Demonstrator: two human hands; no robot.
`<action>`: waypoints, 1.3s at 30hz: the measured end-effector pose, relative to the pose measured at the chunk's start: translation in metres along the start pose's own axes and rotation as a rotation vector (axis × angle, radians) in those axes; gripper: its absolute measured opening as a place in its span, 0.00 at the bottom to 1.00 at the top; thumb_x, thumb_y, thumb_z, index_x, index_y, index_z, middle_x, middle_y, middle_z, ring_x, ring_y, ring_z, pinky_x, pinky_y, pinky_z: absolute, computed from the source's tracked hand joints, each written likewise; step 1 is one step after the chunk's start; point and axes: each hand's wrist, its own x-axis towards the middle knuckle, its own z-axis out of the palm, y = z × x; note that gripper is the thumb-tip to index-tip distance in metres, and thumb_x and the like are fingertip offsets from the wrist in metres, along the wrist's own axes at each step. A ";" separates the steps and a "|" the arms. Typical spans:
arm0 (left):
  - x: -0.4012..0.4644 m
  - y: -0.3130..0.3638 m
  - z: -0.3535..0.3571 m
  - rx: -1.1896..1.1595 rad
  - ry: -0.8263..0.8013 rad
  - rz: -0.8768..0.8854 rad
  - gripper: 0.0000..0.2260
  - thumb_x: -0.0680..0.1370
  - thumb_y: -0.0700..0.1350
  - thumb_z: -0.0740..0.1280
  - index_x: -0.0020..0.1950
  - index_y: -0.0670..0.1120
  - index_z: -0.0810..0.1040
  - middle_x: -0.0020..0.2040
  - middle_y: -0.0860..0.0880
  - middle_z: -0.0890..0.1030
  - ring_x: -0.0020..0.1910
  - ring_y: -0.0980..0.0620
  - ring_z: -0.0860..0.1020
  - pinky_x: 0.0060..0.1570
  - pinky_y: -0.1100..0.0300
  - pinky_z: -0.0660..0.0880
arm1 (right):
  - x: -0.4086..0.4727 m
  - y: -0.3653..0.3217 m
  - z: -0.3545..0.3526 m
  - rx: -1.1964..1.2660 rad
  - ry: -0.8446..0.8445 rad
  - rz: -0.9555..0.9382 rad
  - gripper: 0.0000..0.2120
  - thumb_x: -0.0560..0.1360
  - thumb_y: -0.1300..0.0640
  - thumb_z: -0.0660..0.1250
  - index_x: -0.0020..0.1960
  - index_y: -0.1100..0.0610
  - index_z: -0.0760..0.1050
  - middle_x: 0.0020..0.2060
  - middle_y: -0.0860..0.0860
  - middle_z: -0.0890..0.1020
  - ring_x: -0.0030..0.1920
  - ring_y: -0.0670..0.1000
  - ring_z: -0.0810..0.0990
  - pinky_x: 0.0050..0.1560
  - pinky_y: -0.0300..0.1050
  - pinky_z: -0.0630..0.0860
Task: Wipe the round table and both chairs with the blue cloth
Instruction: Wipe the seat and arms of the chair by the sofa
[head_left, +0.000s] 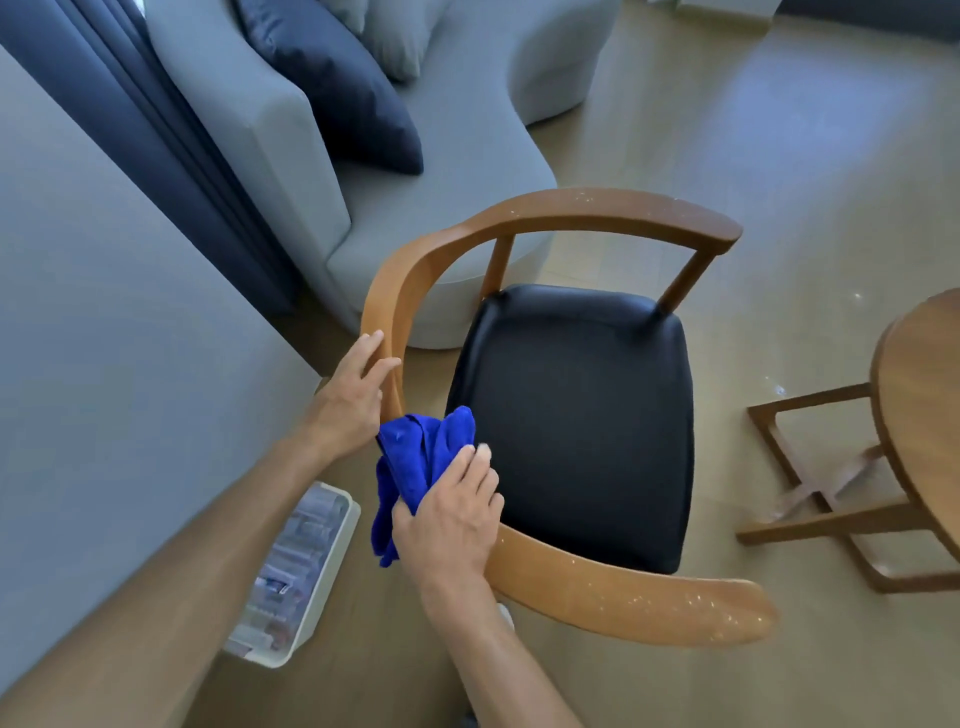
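Wiping the curved back rail of the first chair.

A white plastic bin (306, 571) of small packets sits on the floor at the left, close by the person's feet. The left hand (353, 395) lies with straight fingers on the wooden armchair with a black padded seat (571, 415), steadying its rail; the right hand (452, 514) grips the bunched blue microfibre cloth (415, 457) against the rail. Pale specks dot the near arm, so I'd judge the next stroke runs rightwards there. The round wooden table (924, 395) stands at the far right.
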 end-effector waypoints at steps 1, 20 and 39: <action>-0.001 0.001 -0.001 0.017 -0.024 -0.002 0.19 0.81 0.35 0.59 0.72 0.44 0.68 0.79 0.49 0.51 0.79 0.49 0.50 0.73 0.48 0.63 | -0.004 0.000 0.003 -0.038 0.078 -0.034 0.43 0.69 0.42 0.70 0.73 0.66 0.61 0.72 0.62 0.66 0.67 0.60 0.72 0.62 0.53 0.73; 0.032 -0.010 0.018 0.372 0.061 0.429 0.15 0.74 0.40 0.62 0.58 0.37 0.79 0.65 0.36 0.75 0.71 0.37 0.68 0.73 0.41 0.52 | 0.007 -0.031 0.039 -0.072 0.178 0.012 0.25 0.66 0.51 0.74 0.62 0.46 0.76 0.61 0.59 0.78 0.55 0.59 0.80 0.48 0.48 0.78; -0.007 0.034 0.064 0.430 -0.043 0.416 0.23 0.76 0.48 0.51 0.55 0.36 0.80 0.64 0.33 0.75 0.71 0.34 0.65 0.71 0.33 0.44 | -0.047 0.259 -0.032 -0.084 0.494 -0.064 0.23 0.62 0.69 0.71 0.57 0.60 0.82 0.64 0.65 0.74 0.63 0.68 0.73 0.63 0.61 0.71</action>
